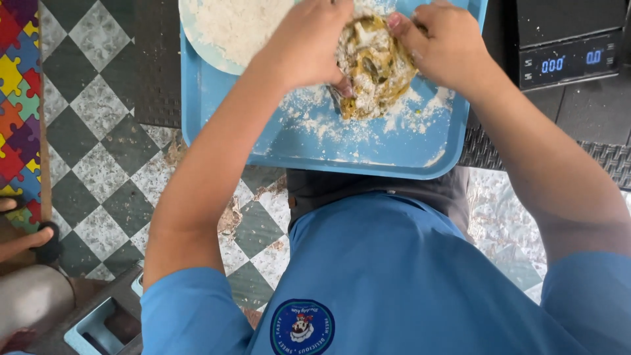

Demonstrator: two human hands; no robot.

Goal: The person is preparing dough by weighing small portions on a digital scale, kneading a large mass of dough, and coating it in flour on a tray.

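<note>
Between both hands sits a flour-coated food piece point(376, 66) on a blue tray point(315, 141); left hand point(315, 43) and right hand point(444, 43) press and grasp its sides. Beyond the left hand, a flour heap point(233, 26), apparently on a plate

Dark counter point(595, 115), blue tray point(217, 98) (floured), scale point(568, 39)

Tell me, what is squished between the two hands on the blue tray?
A lumpy, flour-coated piece of food sits between the left hand and right hand, seen in the head view.
</note>
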